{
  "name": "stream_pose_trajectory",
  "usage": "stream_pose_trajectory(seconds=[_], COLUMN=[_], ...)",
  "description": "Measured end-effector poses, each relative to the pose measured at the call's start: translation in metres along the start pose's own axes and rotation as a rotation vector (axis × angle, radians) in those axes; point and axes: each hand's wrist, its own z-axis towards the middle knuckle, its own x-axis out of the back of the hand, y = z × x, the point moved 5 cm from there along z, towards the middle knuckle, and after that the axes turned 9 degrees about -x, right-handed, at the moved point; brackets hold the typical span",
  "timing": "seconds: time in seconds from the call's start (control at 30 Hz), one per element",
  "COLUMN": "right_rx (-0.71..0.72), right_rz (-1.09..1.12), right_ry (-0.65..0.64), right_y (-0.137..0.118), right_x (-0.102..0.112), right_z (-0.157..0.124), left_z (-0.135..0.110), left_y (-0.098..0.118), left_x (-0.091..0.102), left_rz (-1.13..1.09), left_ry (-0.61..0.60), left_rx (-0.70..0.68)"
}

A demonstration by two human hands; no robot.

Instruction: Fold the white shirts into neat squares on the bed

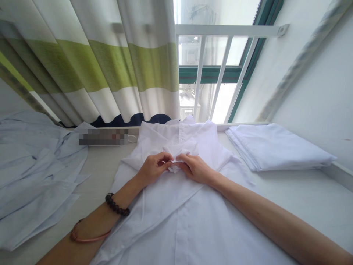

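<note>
A white button-up shirt (165,217) lies spread over the surface before me, its collar end toward the window and its sleeves folded in across the front. My left hand (156,167) pinches a bunched bit of the white cloth between thumb and fingers. Close beside it, my right hand (193,167) pinches the same bunched part from the other side. The fingertips almost meet over the middle of the shirt. Whether a button or a cuff edge sits between them is hidden by the fingers.
Rumpled white garments (35,176) are heaped at the left. Folded white cloth (278,147) lies at the right. A blurred flat object (103,137) rests by the back edge. Behind are a striped curtain (110,62) and a window with white bars (223,59).
</note>
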Motion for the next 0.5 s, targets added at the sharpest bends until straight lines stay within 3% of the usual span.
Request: stream_pose_trajectory(seconds=[0.5], right_rx=[-0.037], right_rz=[-0.197], right_ry=[0.016], right_y=[-0.005], right_x=[0.002], right_z=[0.0], left_z=[-0.002], left_y=[0.01], left_x=[0.0], left_rz=[0.138], left_ry=[-0.02], left_rx=[-0.17])
